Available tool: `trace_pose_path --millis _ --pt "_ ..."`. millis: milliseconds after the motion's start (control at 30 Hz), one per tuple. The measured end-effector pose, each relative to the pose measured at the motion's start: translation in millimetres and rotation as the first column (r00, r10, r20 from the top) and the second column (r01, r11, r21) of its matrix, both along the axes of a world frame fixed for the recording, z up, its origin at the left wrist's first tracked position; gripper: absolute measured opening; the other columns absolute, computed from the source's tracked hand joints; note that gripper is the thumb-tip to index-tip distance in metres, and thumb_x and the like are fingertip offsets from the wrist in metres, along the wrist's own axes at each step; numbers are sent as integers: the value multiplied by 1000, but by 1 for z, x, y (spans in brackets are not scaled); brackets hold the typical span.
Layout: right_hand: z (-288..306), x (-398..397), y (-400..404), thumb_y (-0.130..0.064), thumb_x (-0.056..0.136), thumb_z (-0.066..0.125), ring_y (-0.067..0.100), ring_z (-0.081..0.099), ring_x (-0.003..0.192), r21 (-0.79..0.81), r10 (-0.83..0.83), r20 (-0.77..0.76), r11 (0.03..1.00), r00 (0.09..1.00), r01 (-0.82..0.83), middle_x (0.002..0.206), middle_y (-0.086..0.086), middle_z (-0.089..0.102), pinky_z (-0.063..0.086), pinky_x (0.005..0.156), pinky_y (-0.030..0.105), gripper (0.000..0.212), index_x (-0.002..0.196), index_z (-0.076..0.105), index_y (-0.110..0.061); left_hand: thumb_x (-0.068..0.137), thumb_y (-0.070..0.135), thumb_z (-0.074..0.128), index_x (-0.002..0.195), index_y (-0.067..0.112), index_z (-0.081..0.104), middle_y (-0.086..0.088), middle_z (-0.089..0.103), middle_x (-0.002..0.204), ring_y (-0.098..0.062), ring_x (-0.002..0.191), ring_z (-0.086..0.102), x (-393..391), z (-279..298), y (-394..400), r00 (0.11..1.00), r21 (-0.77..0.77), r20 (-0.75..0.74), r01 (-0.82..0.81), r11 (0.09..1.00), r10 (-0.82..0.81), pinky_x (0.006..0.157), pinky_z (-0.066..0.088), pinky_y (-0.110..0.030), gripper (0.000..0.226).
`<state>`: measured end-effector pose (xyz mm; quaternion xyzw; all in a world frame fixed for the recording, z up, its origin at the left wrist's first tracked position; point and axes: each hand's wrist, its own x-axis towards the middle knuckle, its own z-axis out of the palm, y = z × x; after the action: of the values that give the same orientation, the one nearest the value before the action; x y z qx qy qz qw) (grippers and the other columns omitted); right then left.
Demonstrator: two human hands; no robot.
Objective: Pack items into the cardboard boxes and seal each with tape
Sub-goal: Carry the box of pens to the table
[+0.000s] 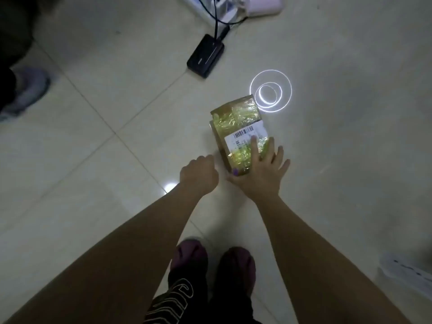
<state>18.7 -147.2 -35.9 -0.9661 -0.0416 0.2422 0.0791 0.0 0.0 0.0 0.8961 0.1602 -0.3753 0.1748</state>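
Observation:
A small cardboard box lies on the tiled floor, wrapped in shiny yellowish tape and bearing a white barcode label. My right hand rests on its near end with straight fingers spread over the label and the thumb along the near edge. My left hand hovers just left of the box, its fingers curled under; nothing shows in it, and its palm side is hidden.
A black device with cables lies on the floor beyond the box. A ceiling lamp's ring reflection glares beside the box. Another person's shoe is at far left. My feet stand below. White paper lies at right.

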Motion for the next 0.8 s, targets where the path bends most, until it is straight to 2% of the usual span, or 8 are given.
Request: trace_pose_path --millis 167,267,433,567,633,700,733,800 --pt "-35 -7 8 -77 52 71 52 31 134 -74 40 163 997 986 -28 151 25 31 27 102 70 118 148 29 -23 97 21 43 137 11 40 -12 48 131 -30 121 48 5 -36 -5 999 20 -21 -28 999 28 93 38 -37 42" --pt "-48 -3 4 -68 54 76 53 33 132 -90 59 269 995 961 -36 150 26 32 30 100 69 113 147 27 -24 96 21 46 138 9 39 -14 46 133 -32 123 46 9 -52 -8 995 -35 -1 -98 995 98 94 40 -39 44" --pt "-52 3 2 -36 56 84 50 28 133 -51 31 258 999 966 -19 151 25 27 36 99 63 110 146 22 -26 100 22 43 140 1 35 -20 42 139 -35 129 43 14 -74 -5 972 -169 1 -233 958 237 100 37 -38 46" --pt "-52 11 -14 -34 58 78 48 25 134 65 -1 289 998 957 -19 151 26 25 32 102 61 105 147 22 -25 103 29 38 139 -4 32 -22 41 143 -33 131 41 23 -83 -8 903 -275 -51 -424 863 427 99 34 -31 50" --pt "-52 17 -21 -38 59 76 47 24 134 102 -6 276 995 961 -23 151 26 24 30 104 60 105 147 21 -24 102 31 41 137 -5 36 -19 48 136 -31 123 48 32 -86 -12 846 -338 -91 -522 783 525 92 38 -31 50" --pt "-49 23 -26 -42 60 71 47 21 136 149 -28 246 989 969 -9 152 25 21 29 105 62 103 148 19 -24 99 30 49 128 -3 45 -16 56 115 -29 102 55 40 -89 -19 800 -397 -130 -583 709 586 77 44 -31 45" --pt "-47 26 -29 -44 61 67 47 19 137 173 -46 223 985 974 6 153 24 19 28 105 63 102 148 18 -25 96 30 55 120 -2 49 -18 59 107 -30 94 58 44 -90 -23 782 -416 -135 -603 681 609 74 46 -33 40" --pt "-42 31 -34 -46 64 61 46 13 140 206 -69 172 978 983 33 156 21 13 22 107 65 101 151 13 -27 87 27 64 98 3 49 -22 62 96 -38 90 64 49 -96 -29 749 -419 -122 -634 650 651 72 50 -41 31"
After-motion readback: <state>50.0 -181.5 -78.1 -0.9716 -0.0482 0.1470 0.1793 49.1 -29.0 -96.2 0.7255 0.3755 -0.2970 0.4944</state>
